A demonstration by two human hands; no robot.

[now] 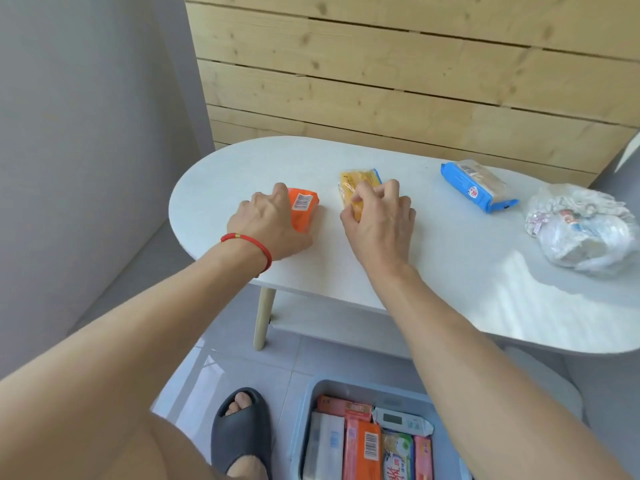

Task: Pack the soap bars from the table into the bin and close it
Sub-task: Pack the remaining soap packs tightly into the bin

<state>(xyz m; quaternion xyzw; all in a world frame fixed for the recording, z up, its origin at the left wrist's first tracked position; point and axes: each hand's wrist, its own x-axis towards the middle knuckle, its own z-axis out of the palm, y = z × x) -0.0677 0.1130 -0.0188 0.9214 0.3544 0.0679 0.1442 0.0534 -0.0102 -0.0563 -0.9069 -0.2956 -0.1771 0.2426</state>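
Observation:
On the white oval table [433,271], my left hand [268,226] is closed around an orange soap bar [304,206] with a barcode label. My right hand [379,220] grips a yellow soap bar [356,185] just to the right of it. Both bars still rest on the tabletop. A blue-wrapped soap bar [478,185] lies farther right, untouched. Below the table's front edge, on the floor, stands the open light-blue bin [304,410], holding several wrapped soap bars packed side by side. No lid is in view.
A crumpled clear plastic bag [585,230] with white contents sits at the table's right end. A foot in a dark slipper [242,427] stands left of the bin. A wooden slat wall runs behind the table, a grey wall at left.

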